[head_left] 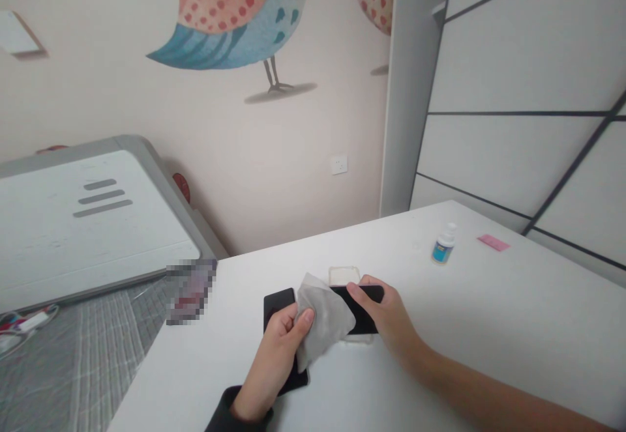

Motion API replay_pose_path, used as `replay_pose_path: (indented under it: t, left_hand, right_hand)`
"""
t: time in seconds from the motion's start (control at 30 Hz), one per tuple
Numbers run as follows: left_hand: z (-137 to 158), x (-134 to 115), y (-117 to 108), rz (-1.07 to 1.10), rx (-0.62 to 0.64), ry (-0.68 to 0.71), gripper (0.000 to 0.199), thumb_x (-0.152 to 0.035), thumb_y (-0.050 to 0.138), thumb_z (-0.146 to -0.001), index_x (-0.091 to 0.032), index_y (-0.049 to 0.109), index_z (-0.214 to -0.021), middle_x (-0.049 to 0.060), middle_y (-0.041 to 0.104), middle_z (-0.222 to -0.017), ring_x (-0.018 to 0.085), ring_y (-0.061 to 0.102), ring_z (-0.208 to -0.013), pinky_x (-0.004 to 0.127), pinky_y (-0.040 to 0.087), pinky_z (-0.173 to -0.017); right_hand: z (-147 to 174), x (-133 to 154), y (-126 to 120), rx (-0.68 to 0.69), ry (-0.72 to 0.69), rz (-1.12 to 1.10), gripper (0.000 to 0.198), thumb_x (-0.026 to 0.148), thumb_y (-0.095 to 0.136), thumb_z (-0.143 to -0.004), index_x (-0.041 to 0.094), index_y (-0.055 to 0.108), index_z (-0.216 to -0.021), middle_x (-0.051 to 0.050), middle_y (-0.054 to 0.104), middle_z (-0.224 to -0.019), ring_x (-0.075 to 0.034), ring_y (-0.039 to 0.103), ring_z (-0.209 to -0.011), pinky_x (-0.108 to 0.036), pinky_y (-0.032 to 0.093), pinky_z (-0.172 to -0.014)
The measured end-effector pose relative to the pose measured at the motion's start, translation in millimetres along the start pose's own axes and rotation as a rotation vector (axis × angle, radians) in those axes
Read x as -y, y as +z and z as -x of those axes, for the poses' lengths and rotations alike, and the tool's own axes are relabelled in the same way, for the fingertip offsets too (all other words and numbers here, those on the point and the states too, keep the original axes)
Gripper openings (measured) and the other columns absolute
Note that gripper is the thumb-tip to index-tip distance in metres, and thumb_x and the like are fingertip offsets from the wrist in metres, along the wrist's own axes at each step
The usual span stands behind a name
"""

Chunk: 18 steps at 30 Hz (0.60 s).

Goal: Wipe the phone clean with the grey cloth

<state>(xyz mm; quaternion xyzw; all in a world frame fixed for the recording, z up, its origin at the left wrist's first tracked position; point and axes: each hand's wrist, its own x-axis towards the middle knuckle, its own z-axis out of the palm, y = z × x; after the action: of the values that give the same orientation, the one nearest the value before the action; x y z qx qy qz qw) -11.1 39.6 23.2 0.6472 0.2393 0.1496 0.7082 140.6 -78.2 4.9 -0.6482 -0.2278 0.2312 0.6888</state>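
A black smartphone (362,318) is gripped by its right end in my right hand (391,311), thumb on top of the screen. My left hand (283,347) pinches a thin grey-white wipe (323,318), which drapes over the phone's left part and hides it. Beneath my left hand, a second dark phone (280,300) lies on the white table (381,386), partly covered by the hand and the wipe. A clear phone case (343,275) rests on the table under the held phone, only its top and bottom edges showing.
Toward the back right of the table stands a small white bottle with a blue label (443,246). A pink slip (493,243) lies right of it. Left of the table are a grey-white plastic panel (98,223) and grey striped fabric (53,386). A wall rises behind.
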Motion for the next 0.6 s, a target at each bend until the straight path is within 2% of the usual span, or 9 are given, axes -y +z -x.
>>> replay_pose_path:
  t: [0.07, 0.13, 0.33, 0.4, 0.5, 0.6]
  left_hand:
    - [2, 0, 0, 0.071, 0.072, -0.013, 0.048, -0.058, 0.077, -0.079, -0.013, 0.074, -0.096, 0.006, 0.073, -0.083, 0.018, 0.062, -0.076, 0.025, 0.047, -0.074]
    - [3, 0, 0, 0.091, 0.091, -0.004, 0.044, -0.054, 0.076, -0.081, -0.014, 0.073, -0.099, 0.007, 0.074, -0.087, 0.018, 0.064, -0.078, 0.026, 0.048, -0.077]
    - [6, -9, 1, -0.097, -0.087, 0.127, 0.045, -0.059, 0.073, -0.081, -0.015, 0.071, -0.092, 0.005, 0.071, -0.081, 0.019, 0.062, -0.075, 0.027, 0.049, -0.071]
    - [9, -13, 2, -0.191, -0.151, 0.193, 0.045, -0.06, 0.071, -0.082, -0.015, 0.069, -0.085, 0.003, 0.067, -0.075, 0.019, 0.06, -0.074, 0.026, 0.048, -0.07]
    - [12, -15, 4, -0.302, -0.205, 0.277, 0.043, -0.059, 0.066, -0.086, -0.017, 0.067, -0.079, 0.001, 0.061, -0.07, 0.018, 0.056, -0.073, 0.026, 0.046, -0.07]
    - [12, -13, 2, -0.36, -0.185, 0.285, 0.042, -0.058, 0.062, -0.088, -0.017, 0.066, -0.081, 0.001, 0.059, -0.071, 0.017, 0.053, -0.072, 0.025, 0.044, -0.068]
  right_hand:
    - [0, 0, 0, 0.014, 0.002, -0.007, 0.049, 0.064, 0.071, -0.067, 0.024, 0.045, -0.056, 0.005, 0.041, -0.055, -0.013, 0.038, -0.054, -0.028, 0.034, -0.055]
    - [0, -1, 1, 0.034, -0.006, -0.014, 0.05, 0.064, 0.072, -0.067, 0.023, 0.046, -0.057, 0.005, 0.043, -0.056, -0.013, 0.039, -0.055, -0.028, 0.035, -0.056]
    - [-1, -8, 1, 0.14, -0.027, -0.12, 0.06, 0.078, 0.067, -0.072, 0.021, 0.053, -0.062, 0.002, 0.051, -0.061, -0.015, 0.05, -0.061, -0.027, 0.043, -0.058]
    - [-2, -11, 2, 0.135, 0.041, -0.199, 0.064, 0.085, 0.064, -0.07, 0.02, 0.06, -0.07, -0.001, 0.061, -0.068, -0.018, 0.059, -0.065, -0.028, 0.049, -0.059]
    - [-4, -13, 2, 0.184, 0.227, -0.314, 0.073, 0.089, 0.062, -0.066, 0.019, 0.067, -0.085, -0.007, 0.072, -0.083, -0.022, 0.069, -0.069, -0.032, 0.057, -0.06]
    - [-5, -11, 3, 0.296, 0.358, -0.408, 0.063, 0.078, 0.068, -0.074, 0.017, 0.069, -0.089, -0.009, 0.076, -0.086, -0.021, 0.073, -0.066, -0.032, 0.06, -0.063]
